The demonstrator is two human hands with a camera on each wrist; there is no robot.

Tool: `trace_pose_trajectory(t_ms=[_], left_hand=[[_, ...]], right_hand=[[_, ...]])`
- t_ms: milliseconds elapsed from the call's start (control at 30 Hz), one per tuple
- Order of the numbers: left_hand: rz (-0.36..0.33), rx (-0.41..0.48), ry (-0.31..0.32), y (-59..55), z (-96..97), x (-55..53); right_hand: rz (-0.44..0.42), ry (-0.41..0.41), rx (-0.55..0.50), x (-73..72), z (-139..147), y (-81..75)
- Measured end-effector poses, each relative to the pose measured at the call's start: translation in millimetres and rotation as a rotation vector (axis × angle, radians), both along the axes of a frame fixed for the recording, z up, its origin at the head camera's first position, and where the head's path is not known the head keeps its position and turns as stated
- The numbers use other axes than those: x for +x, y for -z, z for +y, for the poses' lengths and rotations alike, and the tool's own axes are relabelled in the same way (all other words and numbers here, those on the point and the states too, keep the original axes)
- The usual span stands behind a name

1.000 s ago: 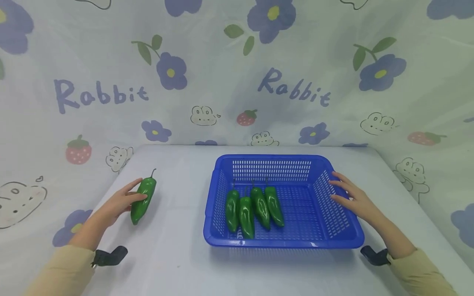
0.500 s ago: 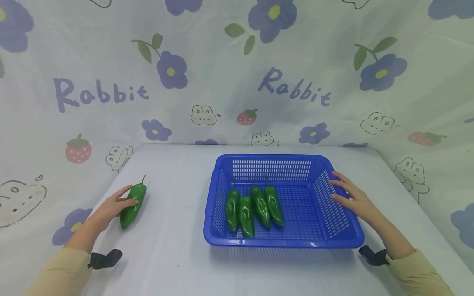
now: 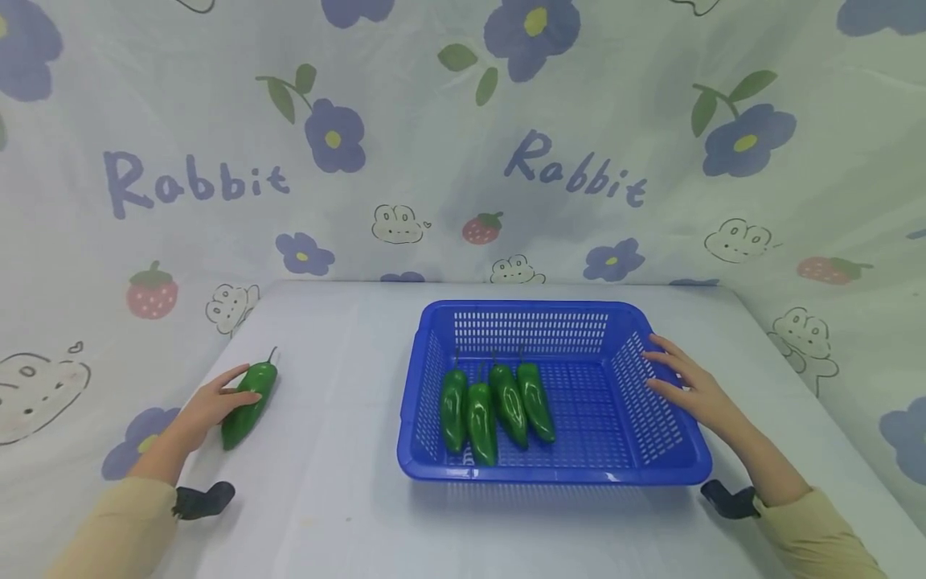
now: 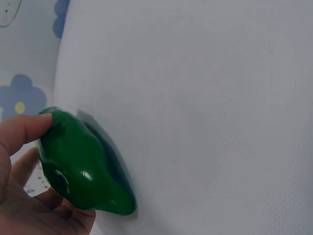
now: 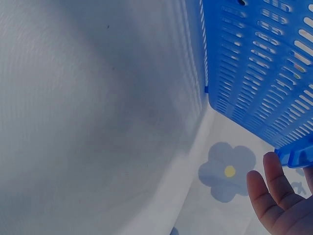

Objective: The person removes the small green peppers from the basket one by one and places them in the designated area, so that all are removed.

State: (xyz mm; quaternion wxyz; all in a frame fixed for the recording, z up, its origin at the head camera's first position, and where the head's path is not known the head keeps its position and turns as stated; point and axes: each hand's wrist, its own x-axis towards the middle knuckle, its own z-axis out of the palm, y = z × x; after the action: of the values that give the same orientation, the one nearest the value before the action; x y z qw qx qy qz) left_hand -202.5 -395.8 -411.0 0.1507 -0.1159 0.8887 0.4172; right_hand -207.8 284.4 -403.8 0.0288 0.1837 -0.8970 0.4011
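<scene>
At the left side of the table a glossy green chili pepper (image 3: 246, 416) lies slanted, its thin stem pointing away. My left hand (image 3: 202, 412) holds it from the left, thumb and fingers on its two sides. The left wrist view shows this green chili pepper (image 4: 80, 164) low over the white cloth, its tip at the surface with a shadow alongside. On the right, my right hand (image 3: 694, 390) rests at the right rim of a blue plastic basket (image 3: 557, 474), fingers spread and loosely extended. In the right wrist view some fingertips (image 5: 271, 159) are right below the rim.
Several green chili peppers (image 3: 509, 408) lie side by side in the basket's left half, stems away from me. A white cloth covers the table (image 3: 347, 515). Behind it hangs a patterned curtain (image 3: 405, 121). Each wrist wears a black camera mount (image 3: 205, 500).
My left hand has moved left and slightly toward me with the green chili pepper, lowering it to the table's left side. My right hand and the basket have stayed in place.
</scene>
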Motion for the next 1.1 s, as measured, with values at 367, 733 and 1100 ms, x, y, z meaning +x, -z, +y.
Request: trace_pose_trajectory(t_ms=[367, 733, 1100], left_hand=[[-0.022, -0.002, -0.028, 2.7, -6.1, -2.2], [0.019, 0.002, -0.029, -2.8, -9.9, -0.7], [0.199, -0.052, -0.039, -41.9, 8.0, 5.1]], right_hand=[[0.002, -0.001, -0.001, 0.0, -1, -0.3], [0.0, 0.001, 0.01, 0.7, -1, -0.7], [-0.013, 0.013, 0.025, 0.2, 1, -1.1]])
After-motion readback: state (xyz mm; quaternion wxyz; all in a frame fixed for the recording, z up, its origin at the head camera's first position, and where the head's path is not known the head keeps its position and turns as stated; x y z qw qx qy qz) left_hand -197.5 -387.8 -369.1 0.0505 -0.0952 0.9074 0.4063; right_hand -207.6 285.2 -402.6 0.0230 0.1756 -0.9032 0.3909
